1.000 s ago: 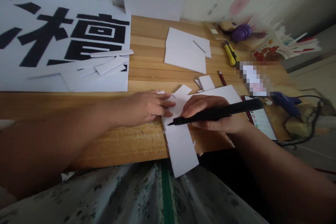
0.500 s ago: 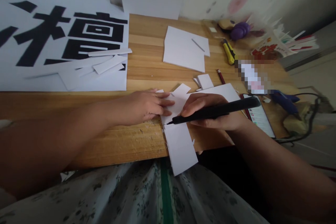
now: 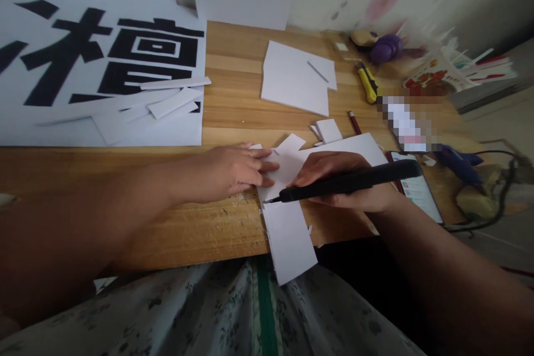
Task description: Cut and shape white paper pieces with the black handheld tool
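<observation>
My left hand (image 3: 242,169) lies flat with its fingers apart on the left side of a white board piece (image 3: 290,233) near the front edge of the table. My right hand (image 3: 342,178) is closed round a black cutting knife (image 3: 354,178). The knife's thin tip touches the board just below my left fingertips, close to the board's left edge. The lower end of the board sticks out over the table edge.
A sheet with large black characters (image 3: 158,44) and white strips (image 3: 175,101) lie left. Behind are a white board (image 3: 296,78) and a yellow cutter (image 3: 367,82). To the right are a pencil (image 3: 354,122), a phone (image 3: 421,194), a blue glue gun (image 3: 459,164) and a cup (image 3: 434,75).
The whole view has shifted slightly. Both hands, the knife and the board keep nearly the same places, with the knife tip still at the board's left edge.
</observation>
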The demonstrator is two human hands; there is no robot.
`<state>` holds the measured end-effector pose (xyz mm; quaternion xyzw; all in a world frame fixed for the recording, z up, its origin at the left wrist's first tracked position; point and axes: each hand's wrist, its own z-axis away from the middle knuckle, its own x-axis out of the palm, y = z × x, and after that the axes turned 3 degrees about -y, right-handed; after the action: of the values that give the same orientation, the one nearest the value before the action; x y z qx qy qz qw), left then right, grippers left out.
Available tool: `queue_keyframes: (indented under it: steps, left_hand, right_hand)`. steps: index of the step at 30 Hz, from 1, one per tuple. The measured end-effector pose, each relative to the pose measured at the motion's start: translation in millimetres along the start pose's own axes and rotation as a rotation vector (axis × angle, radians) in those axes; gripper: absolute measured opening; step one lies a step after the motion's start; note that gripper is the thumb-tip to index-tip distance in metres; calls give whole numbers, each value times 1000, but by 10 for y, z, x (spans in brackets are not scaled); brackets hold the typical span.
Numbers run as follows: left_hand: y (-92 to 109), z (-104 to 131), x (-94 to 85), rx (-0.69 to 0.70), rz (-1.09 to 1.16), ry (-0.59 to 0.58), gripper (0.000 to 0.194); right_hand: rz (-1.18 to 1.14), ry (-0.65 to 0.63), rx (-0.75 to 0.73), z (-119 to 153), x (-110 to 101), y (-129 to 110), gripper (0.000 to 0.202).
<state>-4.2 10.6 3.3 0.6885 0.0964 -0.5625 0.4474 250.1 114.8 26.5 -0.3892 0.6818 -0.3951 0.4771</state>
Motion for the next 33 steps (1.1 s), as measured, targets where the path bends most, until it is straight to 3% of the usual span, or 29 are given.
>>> queue_keyframes:
  steps: [7,18,33]
  left_hand:
    - [-21,17,18,19,41,41,29]
    - [-39,12,1,28,73,7,34]
    - [-56,38,49,29,51,25,39]
  right_hand:
    - [-15,-15,34,61,-1,-38,23]
    - [-9,-20,57,105,-78,-50,28]
    - [46,-20,67,176,-195,-36,24]
